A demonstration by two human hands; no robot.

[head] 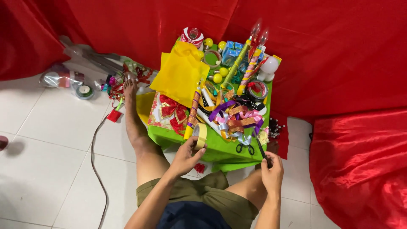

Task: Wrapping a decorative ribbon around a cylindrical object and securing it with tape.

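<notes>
Pinching a pale yellow tape roll (200, 135), left hand (186, 156); right hand (272, 171) fingers clenching perhaps a dark pen (261, 149).

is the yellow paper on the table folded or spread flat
Folded, loosely. The yellow paper lies doubled at the back left of the green table, with creases and overlapping layered edges showing.

Green-covered low table (220, 149) bears ribbons (235, 118), yellow paper (180, 74).

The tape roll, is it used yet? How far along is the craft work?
Laid out: ribbons and yellow paper on the green table. In hand: the left hand holds the tape roll, the right hand a dark tool. No tape looks pulled out yet.
</notes>
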